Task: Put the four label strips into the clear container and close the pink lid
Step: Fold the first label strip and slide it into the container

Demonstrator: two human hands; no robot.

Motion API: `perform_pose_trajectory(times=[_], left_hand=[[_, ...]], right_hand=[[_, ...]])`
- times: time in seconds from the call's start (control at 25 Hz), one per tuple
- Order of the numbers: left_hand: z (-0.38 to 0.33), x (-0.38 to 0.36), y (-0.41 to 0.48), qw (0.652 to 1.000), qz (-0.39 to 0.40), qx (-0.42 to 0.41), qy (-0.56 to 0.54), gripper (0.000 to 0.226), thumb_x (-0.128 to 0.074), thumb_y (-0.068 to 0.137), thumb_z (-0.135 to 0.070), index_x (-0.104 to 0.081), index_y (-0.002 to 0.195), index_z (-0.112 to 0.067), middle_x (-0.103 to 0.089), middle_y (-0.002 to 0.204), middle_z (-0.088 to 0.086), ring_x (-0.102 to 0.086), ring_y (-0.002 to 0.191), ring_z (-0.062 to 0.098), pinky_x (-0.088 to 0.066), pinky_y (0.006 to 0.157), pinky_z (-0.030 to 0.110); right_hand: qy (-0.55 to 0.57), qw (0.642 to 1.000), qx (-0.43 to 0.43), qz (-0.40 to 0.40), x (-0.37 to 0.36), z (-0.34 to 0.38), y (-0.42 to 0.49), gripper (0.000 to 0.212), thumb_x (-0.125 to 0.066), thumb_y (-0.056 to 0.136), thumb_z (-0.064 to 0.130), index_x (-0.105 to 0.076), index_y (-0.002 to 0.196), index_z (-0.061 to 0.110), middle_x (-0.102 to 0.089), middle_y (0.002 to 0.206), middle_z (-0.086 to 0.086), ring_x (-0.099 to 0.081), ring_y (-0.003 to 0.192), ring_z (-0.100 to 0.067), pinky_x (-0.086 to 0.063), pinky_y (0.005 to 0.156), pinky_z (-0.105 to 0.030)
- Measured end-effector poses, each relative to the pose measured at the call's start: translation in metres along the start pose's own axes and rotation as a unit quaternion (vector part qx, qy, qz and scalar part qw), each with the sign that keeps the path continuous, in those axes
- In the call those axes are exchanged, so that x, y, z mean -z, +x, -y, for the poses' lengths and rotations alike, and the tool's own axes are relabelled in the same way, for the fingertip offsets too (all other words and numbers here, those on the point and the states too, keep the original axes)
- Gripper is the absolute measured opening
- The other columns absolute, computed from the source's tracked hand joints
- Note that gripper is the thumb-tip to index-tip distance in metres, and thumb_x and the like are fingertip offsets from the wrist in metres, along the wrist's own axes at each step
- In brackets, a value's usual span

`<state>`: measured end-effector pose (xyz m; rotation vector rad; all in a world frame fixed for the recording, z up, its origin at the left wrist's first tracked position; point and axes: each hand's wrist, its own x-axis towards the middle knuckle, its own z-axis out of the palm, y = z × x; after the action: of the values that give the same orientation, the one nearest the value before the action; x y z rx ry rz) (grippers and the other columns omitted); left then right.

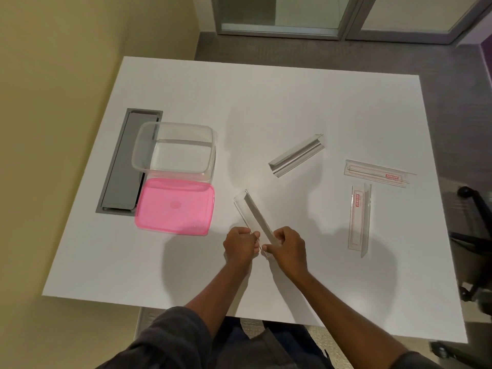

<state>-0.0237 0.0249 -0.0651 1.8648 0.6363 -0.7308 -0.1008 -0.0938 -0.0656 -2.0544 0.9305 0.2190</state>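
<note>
Both hands grip the near end of one clear label strip (253, 213), which slants up and to the left over the table. My left hand (239, 246) pinches it from the left, my right hand (288, 246) from the right. A second strip (295, 155) lies at mid-table. Two strips with red print lie to the right, one far (376, 173) and one nearer, almost upright (359, 219). The clear container (174, 150) stands open at the left with nothing inside. The pink lid (174, 206) lies flat just in front of it.
A grey cable hatch (122, 166) is set into the white table (266, 97) left of the container. The yellow wall runs along the left. A black office chair base (476, 235) stands off the table's right edge.
</note>
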Motion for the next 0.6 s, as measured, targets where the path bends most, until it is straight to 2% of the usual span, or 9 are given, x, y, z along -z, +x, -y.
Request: perform_pose_trajectory(times=[0.12,0.28,0.4,0.48,0.6], left_hand=[[0.005,-0.001,0.002,1.000,-0.005,-0.014,0.026,0.016,-0.080,0.087,-0.018,-0.069,0.098,-0.016,-0.078,0.074,0.006,-0.075,0.059,0.020,-0.069,0.072,0.050],[0.012,-0.005,0.003,0.996,-0.011,-0.041,0.074,0.013,-0.074,0.093,-0.034,-0.065,0.098,-0.026,-0.078,0.087,-0.001,-0.077,0.076,0.020,-0.067,0.084,0.048],[0.009,-0.007,0.001,0.995,0.002,-0.062,0.081,0.032,-0.065,0.095,-0.054,-0.065,0.109,-0.025,-0.077,0.101,-0.005,-0.077,0.089,0.022,-0.066,0.090,0.049],[0.004,-0.006,-0.004,0.992,0.015,-0.074,0.097,0.045,-0.065,0.096,-0.057,-0.063,0.125,-0.022,-0.071,0.115,-0.009,-0.074,0.103,0.022,-0.064,0.097,0.047],[0.000,-0.007,-0.007,0.983,0.026,-0.118,0.135,0.062,-0.074,0.090,-0.059,-0.059,0.136,-0.020,-0.069,0.125,-0.004,-0.070,0.109,0.021,-0.064,0.095,0.041]], right_hand=[[-0.004,1.000,0.003,-0.005,-0.008,0.003,-0.001,0.042,-0.094,0.077,0.033,-0.061,0.100,0.020,-0.062,0.096,0.002,-0.061,0.084,-0.016,-0.044,0.066,-0.012],[-0.020,1.000,-0.003,-0.017,-0.017,0.005,-0.004,0.047,-0.093,0.079,0.037,-0.058,0.108,0.024,-0.060,0.104,0.004,-0.063,0.095,-0.018,-0.049,0.073,-0.012],[-0.016,1.000,-0.006,-0.015,-0.020,0.003,-0.005,0.050,-0.091,0.081,0.037,-0.057,0.116,0.025,-0.060,0.113,0.004,-0.061,0.105,-0.019,-0.051,0.081,-0.019],[-0.011,1.000,-0.001,-0.013,-0.020,0.003,-0.006,0.049,-0.088,0.084,0.035,-0.059,0.121,0.024,-0.062,0.119,0.004,-0.061,0.109,-0.019,-0.050,0.084,-0.020],[-0.001,1.000,0.009,-0.019,-0.019,0.005,-0.008,0.043,-0.084,0.089,0.033,-0.064,0.125,0.022,-0.064,0.124,0.003,-0.062,0.111,-0.018,-0.052,0.087,-0.021]])
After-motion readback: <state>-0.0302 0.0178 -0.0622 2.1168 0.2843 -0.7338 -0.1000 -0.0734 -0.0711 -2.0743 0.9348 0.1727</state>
